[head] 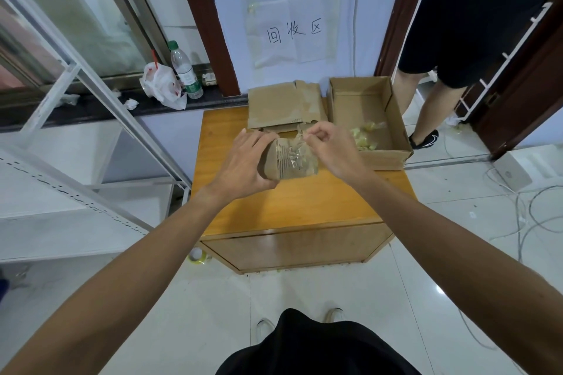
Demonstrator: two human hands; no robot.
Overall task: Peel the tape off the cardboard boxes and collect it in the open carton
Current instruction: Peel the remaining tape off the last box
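Above the wooden cabinet top, my left hand grips the left side of a small piece of cardboard box. Its face carries wrinkled clear tape. My right hand pinches the upper end of that tape, lifted off the cardboard. The open carton stands at the cabinet's back right with yellowish tape scraps inside. A flattened cardboard box lies behind my hands against the wall.
A person in black shorts stands in the doorway right of the carton. A bottle and a plastic bag sit on the dark ledge at left. A tape roll lies on the floor. Cables trail on the right.
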